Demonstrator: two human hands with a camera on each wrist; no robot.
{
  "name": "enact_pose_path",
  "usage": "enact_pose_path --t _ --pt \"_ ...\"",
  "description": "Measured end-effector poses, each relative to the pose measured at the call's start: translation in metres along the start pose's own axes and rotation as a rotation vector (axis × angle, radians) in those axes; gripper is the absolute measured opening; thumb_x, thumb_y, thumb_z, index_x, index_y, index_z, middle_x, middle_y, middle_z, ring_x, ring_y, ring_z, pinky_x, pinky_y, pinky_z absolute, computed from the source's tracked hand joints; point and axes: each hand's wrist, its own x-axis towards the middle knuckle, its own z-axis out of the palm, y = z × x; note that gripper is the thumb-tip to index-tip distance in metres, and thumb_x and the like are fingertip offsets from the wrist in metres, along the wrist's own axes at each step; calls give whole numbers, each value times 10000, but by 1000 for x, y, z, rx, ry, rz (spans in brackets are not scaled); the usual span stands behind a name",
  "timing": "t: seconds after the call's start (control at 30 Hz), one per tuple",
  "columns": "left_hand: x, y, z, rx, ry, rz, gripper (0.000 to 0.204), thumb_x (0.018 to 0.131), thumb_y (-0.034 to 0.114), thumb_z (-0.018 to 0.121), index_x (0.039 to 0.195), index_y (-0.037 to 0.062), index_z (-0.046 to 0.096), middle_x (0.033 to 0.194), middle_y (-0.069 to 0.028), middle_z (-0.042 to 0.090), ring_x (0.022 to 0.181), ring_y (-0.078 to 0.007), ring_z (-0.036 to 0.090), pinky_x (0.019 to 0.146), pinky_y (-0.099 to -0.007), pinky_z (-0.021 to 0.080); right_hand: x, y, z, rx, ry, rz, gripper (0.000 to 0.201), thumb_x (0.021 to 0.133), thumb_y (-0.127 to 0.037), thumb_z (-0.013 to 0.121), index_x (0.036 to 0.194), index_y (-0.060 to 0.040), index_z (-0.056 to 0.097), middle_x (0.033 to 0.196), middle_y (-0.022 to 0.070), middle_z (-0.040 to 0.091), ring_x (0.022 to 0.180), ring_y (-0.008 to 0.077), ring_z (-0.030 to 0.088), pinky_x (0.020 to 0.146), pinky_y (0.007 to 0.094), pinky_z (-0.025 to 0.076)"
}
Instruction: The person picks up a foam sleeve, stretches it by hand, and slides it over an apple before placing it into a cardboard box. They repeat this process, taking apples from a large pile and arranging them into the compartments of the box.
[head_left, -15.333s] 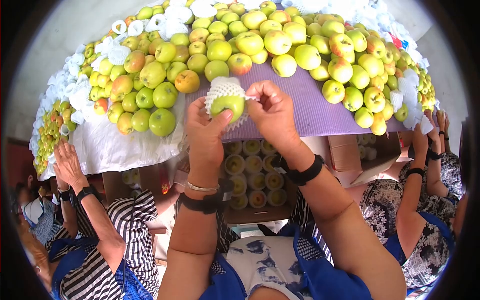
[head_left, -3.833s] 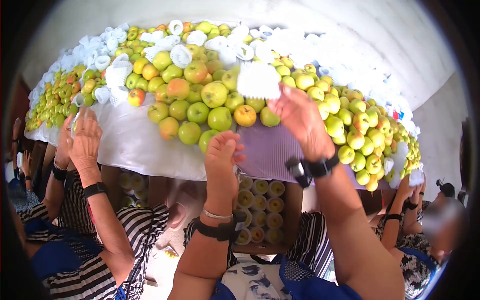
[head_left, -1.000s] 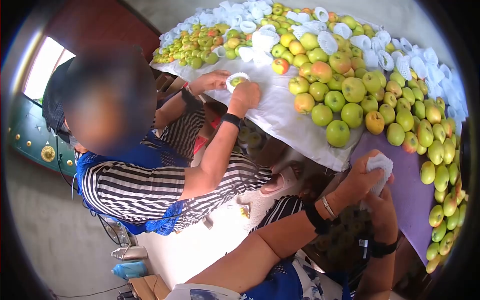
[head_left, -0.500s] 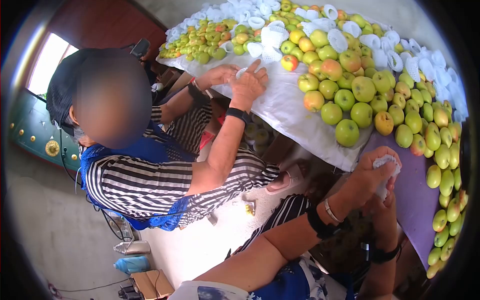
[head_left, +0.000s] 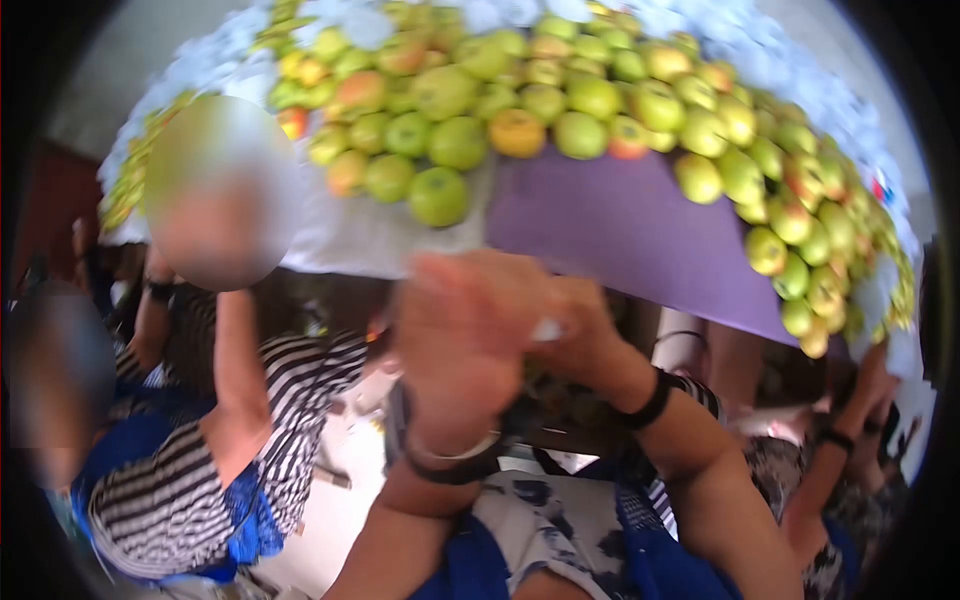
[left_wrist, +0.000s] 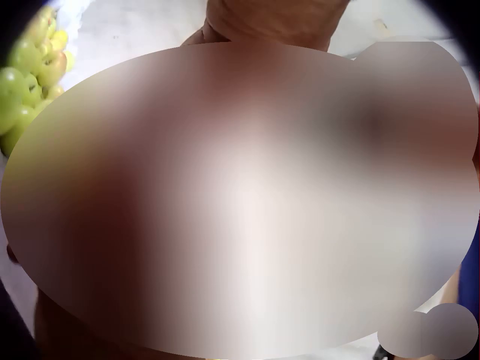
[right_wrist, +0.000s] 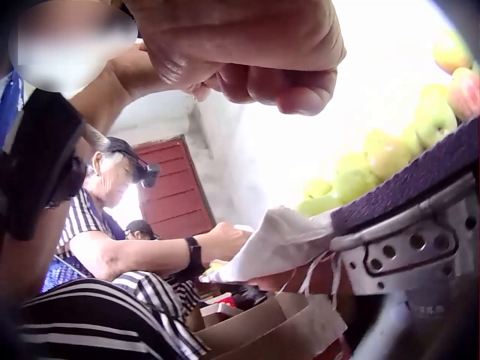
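Note:
Both hands are together in front of the table edge in the head view, smeared by motion. My left hand (head_left: 465, 335) covers most of what they hold. From the other side, my right hand (head_left: 585, 325) meets it, and a small white bit of a foam net (head_left: 547, 330) shows between them. The rest of the net, and anything inside it, is hidden. A hand with curled fingers (right_wrist: 304, 94) fills the top of the right wrist view. The left wrist view is mostly blurred out. Beyond the hands lie heaped green and reddish apples (head_left: 440, 195).
A purple mat (head_left: 620, 215) and a white cloth (head_left: 370, 245) cover the table. White foam nets (head_left: 720, 40) lie behind the apples. A striped-clothed person (head_left: 165, 480) works at left, another person's arm (head_left: 835, 440) is at right. A cardboard box (right_wrist: 277, 330) stands below table height.
An apple in a net was in my hands first; later my right hand lifted a fresh net, then both hands held it. The head view has swung back from the left-hand neighbour.

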Motion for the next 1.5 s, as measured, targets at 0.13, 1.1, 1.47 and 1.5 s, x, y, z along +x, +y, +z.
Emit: enact_pose_path --t 0.13,1.1,1.47,1.5 --pt "0 6 2 192 -39 -33 586 954 500 204 514 133 323 425 19 258 405 -133 258 544 -314 333 1 -1 -6 96 -82 86 222 628 -138 694 829 -92 611 719 112 596 657 326 588 562 355 471" --pt "31 1 -45 314 -13 -152 408 911 252 458 1127 -93 496 1042 -174 584 999 -243 542 916 -366 383 -6 24 -32 467 -154 652 234 769 -158 658 935 4 633 714 8 595 645 76 500 600 258 435" --pt "26 -8 -51 506 50 -280 237 814 29 492 1024 -44 572 947 -90 612 846 -160 589 752 -270 466 -6 26 -51 519 -221 721 223 745 -157 665 896 5 635 690 42 610 635 105 516 622 280 441" --pt "27 -10 -52 539 79 -297 239 810 26 488 1023 -40 574 938 -85 614 829 -153 593 733 -263 471 -8 28 -50 512 -225 718 225 742 -158 667 893 5 634 688 45 610 633 107 517 623 280 442"
